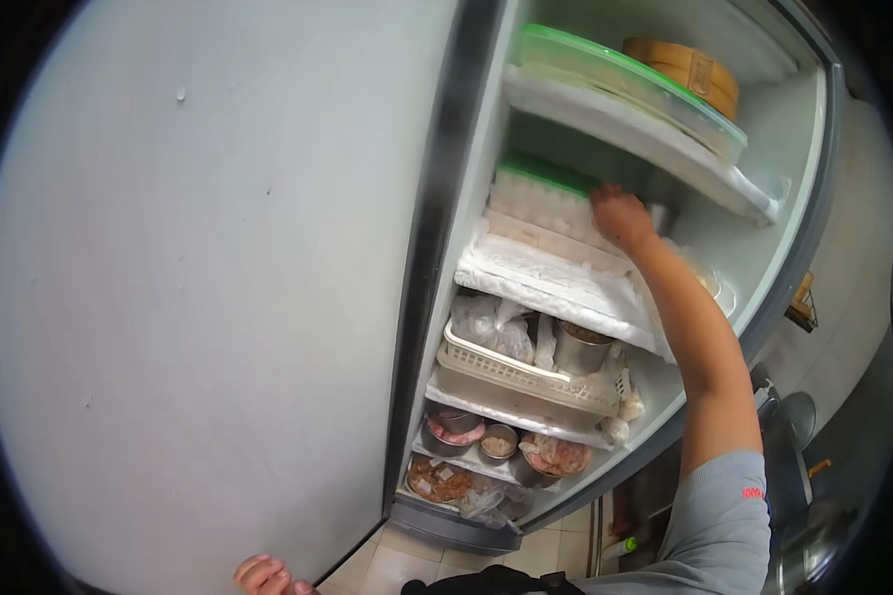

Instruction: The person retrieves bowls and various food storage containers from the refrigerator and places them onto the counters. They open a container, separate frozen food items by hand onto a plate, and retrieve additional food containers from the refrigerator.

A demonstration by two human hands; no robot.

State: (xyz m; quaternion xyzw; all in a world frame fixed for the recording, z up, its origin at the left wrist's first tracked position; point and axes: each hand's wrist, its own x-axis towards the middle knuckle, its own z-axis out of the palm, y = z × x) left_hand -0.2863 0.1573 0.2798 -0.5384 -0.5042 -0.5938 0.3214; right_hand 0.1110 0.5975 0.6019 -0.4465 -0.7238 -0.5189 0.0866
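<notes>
My right hand [620, 216] reaches into a tall upright freezer. Its fingers are bent over the right end of a translucent plastic container [544, 206] with a green lid [549, 175], on the second shelf from the top. The container looks filled with pale pieces; how far the fingers wrap round it is partly hidden. Low in front of the grey door panel [198, 278], my left hand [266, 575] shows at the bottom edge with curled fingers. Part of it is cut off, and anything inside it cannot be seen.
Frost coats the shelf [556, 278] below the container. A green-rimmed box [630, 89] and a bamboo steamer [685, 71] sit above. Lower down are a white basket [526, 377] with a bag and metal pot [580, 347], and several metal bowls of food [499, 442].
</notes>
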